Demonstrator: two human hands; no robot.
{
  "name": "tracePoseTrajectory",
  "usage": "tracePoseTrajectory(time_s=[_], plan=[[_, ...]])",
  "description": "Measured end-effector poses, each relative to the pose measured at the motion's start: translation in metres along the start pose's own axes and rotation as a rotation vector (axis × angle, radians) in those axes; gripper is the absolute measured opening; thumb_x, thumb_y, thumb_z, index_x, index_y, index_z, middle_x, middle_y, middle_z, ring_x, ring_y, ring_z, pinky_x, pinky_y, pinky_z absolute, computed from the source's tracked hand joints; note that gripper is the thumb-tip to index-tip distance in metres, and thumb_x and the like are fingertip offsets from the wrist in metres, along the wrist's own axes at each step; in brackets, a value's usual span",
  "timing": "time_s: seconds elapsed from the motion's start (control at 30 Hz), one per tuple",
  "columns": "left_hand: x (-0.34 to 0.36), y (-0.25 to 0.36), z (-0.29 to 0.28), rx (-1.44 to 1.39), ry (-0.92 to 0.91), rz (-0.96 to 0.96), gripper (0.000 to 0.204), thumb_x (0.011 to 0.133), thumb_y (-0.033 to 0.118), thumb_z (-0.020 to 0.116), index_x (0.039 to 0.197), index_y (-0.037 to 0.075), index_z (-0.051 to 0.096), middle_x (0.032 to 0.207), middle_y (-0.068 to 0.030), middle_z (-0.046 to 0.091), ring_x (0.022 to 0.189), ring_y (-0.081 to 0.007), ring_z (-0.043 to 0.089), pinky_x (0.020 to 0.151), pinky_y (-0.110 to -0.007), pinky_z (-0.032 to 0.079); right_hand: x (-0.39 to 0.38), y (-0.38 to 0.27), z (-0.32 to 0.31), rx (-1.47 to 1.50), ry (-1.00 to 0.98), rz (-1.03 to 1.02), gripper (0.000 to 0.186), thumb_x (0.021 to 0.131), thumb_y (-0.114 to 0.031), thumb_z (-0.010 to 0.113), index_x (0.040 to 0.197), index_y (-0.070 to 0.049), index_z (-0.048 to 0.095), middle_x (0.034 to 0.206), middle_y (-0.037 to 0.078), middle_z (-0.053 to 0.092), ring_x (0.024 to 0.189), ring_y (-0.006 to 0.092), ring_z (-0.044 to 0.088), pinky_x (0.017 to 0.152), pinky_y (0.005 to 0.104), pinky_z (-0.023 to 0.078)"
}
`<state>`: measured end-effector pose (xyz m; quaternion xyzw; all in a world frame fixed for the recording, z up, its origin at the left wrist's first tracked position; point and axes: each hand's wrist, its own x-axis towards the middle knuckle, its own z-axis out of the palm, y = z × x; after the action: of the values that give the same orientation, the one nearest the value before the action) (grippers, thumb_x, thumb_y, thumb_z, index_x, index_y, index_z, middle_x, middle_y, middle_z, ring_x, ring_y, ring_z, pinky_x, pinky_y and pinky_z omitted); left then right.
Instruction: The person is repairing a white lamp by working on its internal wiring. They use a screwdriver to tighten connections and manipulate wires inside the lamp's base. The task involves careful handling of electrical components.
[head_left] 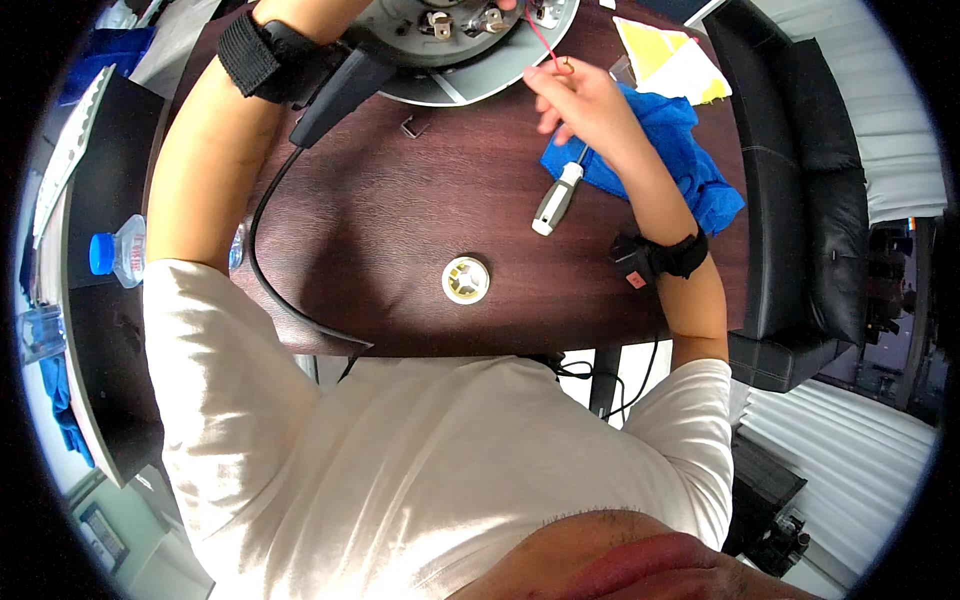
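Note:
A round grey appliance part (455,75) with metal terminals inside its rim lies at the far edge of the view. In the fingertips of my right hand (585,100) is a thin red wire (540,36), which runs up into the part. My left arm reaches up along the left side; most of my left hand lies beyond the top edge, and only a fingertip (506,4) seems to show beside the wire. A black tapered piece with a cable (340,100) sits against the part near my left wrist. Below my right hand lies a grey-and-white screwdriver (558,198).
Blue cloth (680,150) and yellow-and-white cloth (675,62) lie right of my hand. A small white ring-shaped piece (466,280) and a small metal clip (413,127) rest on the dark wooden table (370,230). At left stands a bottle (130,250); black sofa (800,190) at right.

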<state>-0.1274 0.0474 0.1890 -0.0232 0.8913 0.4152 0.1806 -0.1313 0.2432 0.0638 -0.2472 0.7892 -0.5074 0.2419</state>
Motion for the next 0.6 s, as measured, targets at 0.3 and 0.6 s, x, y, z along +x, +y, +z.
tracePoseTrajectory(time_s=[0.3, 0.6], plan=[[-0.030, 0.022, 0.018, 0.181, 0.041, 0.030, 0.033, 0.074, -0.005, 0.054, 0.107, 0.000, 0.052, 0.068, -0.0053, 0.062, 0.044, -0.0102, 0.047, 0.038, -0.024, 0.034, 0.022, 0.005, 0.058, 0.928, -0.182, 0.125, 0.033, 0.092, -0.008, 0.045, 0.119, 0.009, 0.043, 0.119, 0.024, 0.054, 0.102, 0.0376, 0.060, 0.082, 0.0450, 0.055], [-0.065, 0.036, 0.033, 0.438, 0.373, 0.495, 0.027, 0.077, -0.002, 0.051, 0.103, -0.005, 0.055, 0.091, -0.0248, 0.063, 0.088, -0.0347, 0.062, 0.076, -0.038, 0.048, 0.057, 0.013, 0.054, 0.986, -0.258, -0.376, 0.033, 0.091, -0.004, 0.050, 0.123, 0.003, 0.046, 0.120, 0.018, 0.055, 0.108, 0.0320, 0.058, 0.090, 0.0470, 0.052]])
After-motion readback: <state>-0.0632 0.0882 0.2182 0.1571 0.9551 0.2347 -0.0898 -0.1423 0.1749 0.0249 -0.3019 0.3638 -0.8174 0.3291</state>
